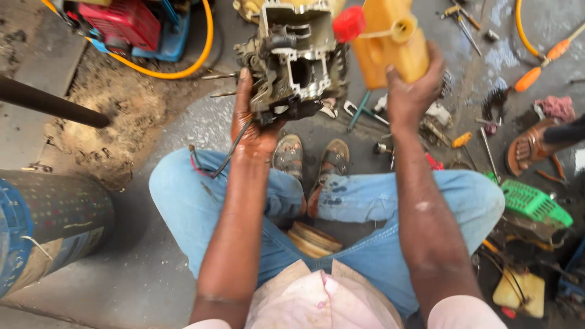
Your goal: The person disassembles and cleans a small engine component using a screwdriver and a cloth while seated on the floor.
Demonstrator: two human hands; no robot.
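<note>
So the person is sitting low on the concrete floor (146, 268) with knees spread, and it looks like a small-engine teardown that's well underway. The left hand (253, 125) is wrapped around the underside of a grimy engine block (292, 67), holding it up at chest height; the casing is bare and open, with a square port showing in the middle, and a couple of thin cables (225, 161) dangle from it down to the left knee. The right hand (411, 91) is closed around a yellow-orange fuel tank (390, 52) just beside the block, its red cap (348, 24) hanging off to the side on a tether rather than screwed on. Whether tank and block still touch is hard to tell from this angle.

Judging by the mess, the stripping part seems mostly done: screwdrivers (536, 70), a T-handle wrench (361, 109) and small loose parts are scattered past the sandalled feet (312, 159), a green plastic cover (533, 204) lies off to the right, and a pulley-like disc (314, 239) rests between the legs. None of that is back on the engine, so reassembly, if that's the plan, looks like it's all still left. A red machine (125, 21) with an orange hose sits well apart at top left.
</note>
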